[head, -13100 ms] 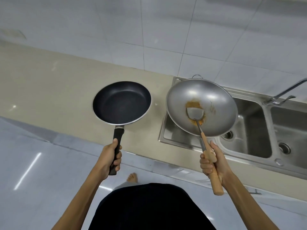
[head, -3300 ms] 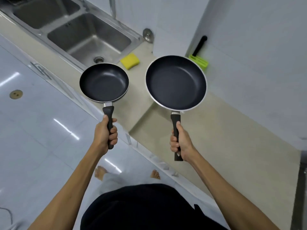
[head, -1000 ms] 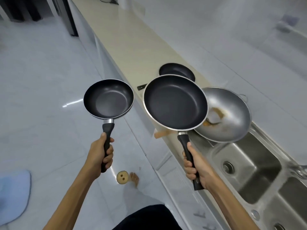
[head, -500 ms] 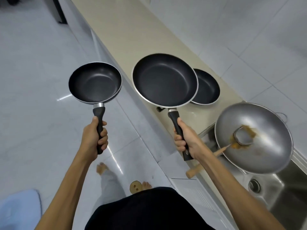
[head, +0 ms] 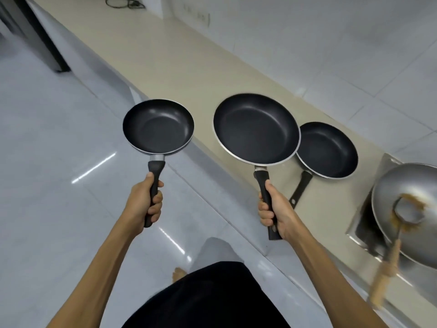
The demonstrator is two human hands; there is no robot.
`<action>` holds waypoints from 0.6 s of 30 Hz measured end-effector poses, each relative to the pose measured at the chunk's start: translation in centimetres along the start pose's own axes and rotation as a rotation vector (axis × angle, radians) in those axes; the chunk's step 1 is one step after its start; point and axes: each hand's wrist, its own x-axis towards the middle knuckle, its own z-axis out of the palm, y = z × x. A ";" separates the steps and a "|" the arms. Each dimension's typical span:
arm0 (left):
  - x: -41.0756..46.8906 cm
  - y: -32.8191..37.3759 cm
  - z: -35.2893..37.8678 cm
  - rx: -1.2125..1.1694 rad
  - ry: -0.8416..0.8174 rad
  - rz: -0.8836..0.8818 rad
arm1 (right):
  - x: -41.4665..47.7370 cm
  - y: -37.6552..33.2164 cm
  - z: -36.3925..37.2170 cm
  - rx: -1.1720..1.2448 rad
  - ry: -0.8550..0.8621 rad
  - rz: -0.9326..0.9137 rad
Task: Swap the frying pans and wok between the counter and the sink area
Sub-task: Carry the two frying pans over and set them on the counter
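My left hand (head: pixel 144 204) grips the black handle of a small black frying pan (head: pixel 158 127), held in the air over the floor beside the counter's edge. A larger black frying pan (head: pixel 256 129) hangs over the beige counter (head: pixel 179 55), its handle clasped in my right hand (head: pixel 275 214). A third black frying pan (head: pixel 327 150) lies on the counter just right of it, partly behind its rim. At the far right a steel wok (head: pixel 411 209) sits on the sink's corner (head: pixel 354 233), with a wooden-handled spatula (head: pixel 387 259) and brown residue inside.
The counter runs away to the upper left along a white tiled wall (head: pixel 307 31). A black cable (head: pixel 123 2) lies at its far end. A dark cabinet (head: pixel 35 36) stands at the upper left. Glossy white floor (head: pixel 52 174) lies left of the counter.
The view has swung left, so the wok and sink have slid to the right edge. Both held pans have stayed in my hands, now nearer the counter with the third pan beside them.
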 end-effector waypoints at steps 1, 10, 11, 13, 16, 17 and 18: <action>1.3 0.9 -0.6 0.012 -0.023 -0.003 | 0.5 -0.2 1.1 0.016 0.011 -0.004; 15.3 9.1 -2.1 0.131 -0.178 -0.034 | 7.8 -3.3 8.4 0.161 0.132 -0.025; 17.0 10.0 -1.8 0.145 -0.202 -0.037 | 8.8 -3.7 8.8 0.178 0.139 -0.032; 20.2 11.7 -1.4 0.178 -0.230 -0.050 | 10.8 -4.6 9.7 0.201 0.173 -0.025; 24.4 14.6 -0.7 0.205 -0.315 -0.049 | 12.7 -6.3 11.7 0.250 0.197 -0.025; 25.6 15.4 -0.4 0.222 -0.329 -0.061 | 13.2 -6.9 12.3 0.260 0.221 -0.010; 26.7 16.3 -0.1 0.241 -0.344 -0.074 | 13.4 -7.5 12.9 0.275 0.245 0.005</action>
